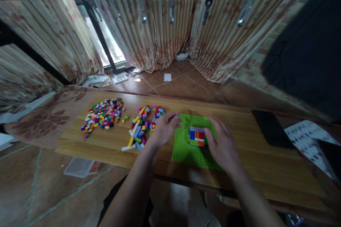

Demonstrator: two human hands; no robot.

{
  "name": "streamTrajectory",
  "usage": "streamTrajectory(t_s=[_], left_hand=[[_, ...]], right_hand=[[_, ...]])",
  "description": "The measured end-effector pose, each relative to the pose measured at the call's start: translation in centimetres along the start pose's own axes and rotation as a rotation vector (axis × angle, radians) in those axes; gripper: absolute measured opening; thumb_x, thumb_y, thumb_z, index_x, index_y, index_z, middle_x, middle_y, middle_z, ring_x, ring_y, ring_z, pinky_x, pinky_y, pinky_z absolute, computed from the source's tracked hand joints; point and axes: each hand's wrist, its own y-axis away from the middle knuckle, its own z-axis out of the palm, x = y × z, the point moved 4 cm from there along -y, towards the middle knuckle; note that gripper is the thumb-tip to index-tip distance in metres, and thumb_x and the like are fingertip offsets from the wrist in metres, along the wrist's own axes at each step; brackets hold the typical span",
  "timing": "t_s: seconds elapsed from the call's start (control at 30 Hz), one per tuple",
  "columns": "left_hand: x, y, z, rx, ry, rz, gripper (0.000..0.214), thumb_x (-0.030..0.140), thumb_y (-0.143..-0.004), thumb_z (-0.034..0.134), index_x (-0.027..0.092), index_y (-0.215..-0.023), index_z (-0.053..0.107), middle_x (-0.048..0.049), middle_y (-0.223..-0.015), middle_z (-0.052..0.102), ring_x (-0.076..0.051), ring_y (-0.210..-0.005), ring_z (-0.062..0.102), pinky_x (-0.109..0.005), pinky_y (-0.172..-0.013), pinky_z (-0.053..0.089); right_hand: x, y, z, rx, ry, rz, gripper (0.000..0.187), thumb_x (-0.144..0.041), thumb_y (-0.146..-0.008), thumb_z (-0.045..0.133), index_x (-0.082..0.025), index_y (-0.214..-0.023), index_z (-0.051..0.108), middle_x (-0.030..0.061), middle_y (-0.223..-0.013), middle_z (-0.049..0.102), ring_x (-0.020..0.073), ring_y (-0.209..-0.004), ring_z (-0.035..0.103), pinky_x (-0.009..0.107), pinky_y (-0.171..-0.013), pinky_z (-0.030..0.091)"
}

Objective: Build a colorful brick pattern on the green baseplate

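Note:
A green studded baseplate (pixel 182 152) lies on the wooden table. On its middle stands a low square build of toy bricks (pixel 197 137) in blue, red, white, orange, grey and lime. My left hand (pixel 165 127) hovers at the plate's left edge, fingers loosely bent and apart, with nothing visible in them. Over the plate's right side is my right hand (pixel 222 143), fingers spread from the thumb. Its thumb reaches the right side of the build; whether it touches, I cannot tell. Part of a dark green brick (pixel 205 140) shows beside that thumb.
Left of my left hand lies a loose group of larger bricks (pixel 138 131). Farther left is a heap of small mixed bricks (pixel 103 113). A black tablet-like slab (pixel 271 129) and a printed sheet (pixel 309 142) lie at the right. A clear plastic box (pixel 78 167) sits on the floor.

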Motion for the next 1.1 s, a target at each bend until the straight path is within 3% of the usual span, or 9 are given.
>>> streamTrajectory(t_s=[0.1, 0.2, 0.37, 0.5, 0.63, 0.73, 0.9, 1.0, 1.1], left_hand=[[0.2, -0.1, -1.5, 0.089, 0.008, 0.05, 0.021, 0.026, -0.085, 0.054, 0.013, -0.095, 0.066, -0.0032, -0.082, 0.067, -0.013, -0.072, 0.062, -0.023, -0.067, 0.051], [-0.5, 0.0, -1.6, 0.099, -0.018, 0.084, 0.022, 0.028, -0.085, 0.053, 0.014, -0.093, 0.067, -0.0026, -0.079, 0.066, -0.014, -0.073, 0.061, -0.023, -0.066, 0.05], [-1.4, 1.3, 1.4, 0.0, -0.134, 0.111, 0.021, 0.024, -0.084, 0.053, 0.014, -0.095, 0.069, -0.0029, -0.079, 0.067, -0.014, -0.071, 0.061, -0.023, -0.066, 0.05], [-0.6, 3.1, 3.9, -0.11, -0.178, 0.149, 0.022, 0.022, -0.086, 0.049, 0.017, -0.094, 0.07, -0.0027, -0.082, 0.07, -0.014, -0.074, 0.063, -0.023, -0.068, 0.05], [0.1, 3.9, 4.6, -0.113, -0.213, 0.198, 0.023, 0.019, -0.086, 0.048, 0.018, -0.093, 0.069, -0.002, -0.08, 0.069, -0.014, -0.073, 0.063, -0.023, -0.069, 0.05], [0.1, 3.8, 4.3, -0.09, -0.223, 0.207, 0.025, 0.018, -0.086, 0.048, 0.018, -0.098, 0.07, -0.0021, -0.083, 0.071, -0.014, -0.075, 0.064, -0.023, -0.07, 0.05], [0.3, 2.6, 1.1, 0.059, -0.32, 0.216, 0.024, 0.022, -0.086, 0.051, 0.015, -0.101, 0.07, -0.0037, -0.081, 0.07, -0.014, -0.069, 0.061, -0.023, -0.065, 0.048], [1.0, 1.6, -2.9, 0.2, -0.367, 0.221, 0.022, 0.022, -0.088, 0.051, 0.015, -0.096, 0.07, -0.0032, -0.08, 0.07, -0.013, -0.071, 0.06, -0.022, -0.067, 0.046], [1.2, 1.2, -8.1, 0.38, -0.551, 0.069, 0.02, 0.025, -0.086, 0.055, 0.015, -0.092, 0.071, -0.0048, -0.083, 0.071, -0.015, -0.076, 0.062, -0.023, -0.068, 0.045]], right_hand=[[-2.3, 1.0, 1.7, -0.082, 0.122, -0.134, 0.057, -0.044, -0.098, 0.039, -0.013, -0.145, 0.04, 0.0178, -0.147, 0.047, 0.0311, -0.14, 0.037, 0.055, -0.113, 0.032], [-3.3, 2.4, 3.7, -0.134, 0.241, -0.18, 0.068, -0.048, -0.096, 0.042, -0.007, -0.149, 0.031, 0.0218, -0.152, 0.04, 0.033, -0.145, 0.028, 0.057, -0.114, 0.029], [-2.2, 3.8, 5.9, -0.145, 0.381, -0.271, 0.076, -0.047, -0.093, 0.045, 0.0, -0.15, 0.025, 0.0275, -0.152, 0.035, 0.036, -0.146, 0.026, 0.057, -0.114, 0.03], [-1.0, 4.2, 6.4, -0.179, 0.439, -0.399, 0.074, -0.029, -0.092, 0.045, -0.003, -0.154, 0.014, 0.0265, -0.156, 0.029, 0.0373, -0.145, 0.027, 0.055, -0.112, 0.034], [-1.0, 4.4, 6.1, -0.145, 0.478, -0.402, 0.078, -0.016, -0.088, 0.043, -0.008, -0.156, 0.005, 0.024, -0.158, 0.025, 0.037, -0.145, 0.026, 0.055, -0.113, 0.033], [-1.6, 4.3, 6.1, -0.156, 0.474, -0.361, 0.074, -0.019, -0.09, 0.041, -0.006, -0.155, 0.008, 0.024, -0.156, 0.03, 0.0365, -0.145, 0.027, 0.054, -0.113, 0.032], [-2.1, 3.3, 6.1, -0.159, 0.43, -0.274, 0.073, -0.045, -0.094, 0.04, 0.0, -0.149, 0.025, 0.0276, -0.152, 0.035, 0.0376, -0.144, 0.028, 0.056, -0.114, 0.03], [-2.3, 3.0, 6.0, -0.154, 0.396, -0.259, 0.079, -0.057, -0.093, 0.038, 0.001, -0.147, 0.029, 0.0285, -0.15, 0.037, 0.0382, -0.144, 0.029, 0.057, -0.113, 0.029], [-2.5, 2.9, 5.8, -0.148, 0.36, -0.243, 0.079, -0.059, -0.093, 0.039, -0.001, -0.146, 0.032, 0.0273, -0.148, 0.042, 0.0384, -0.142, 0.033, 0.057, -0.113, 0.029]])
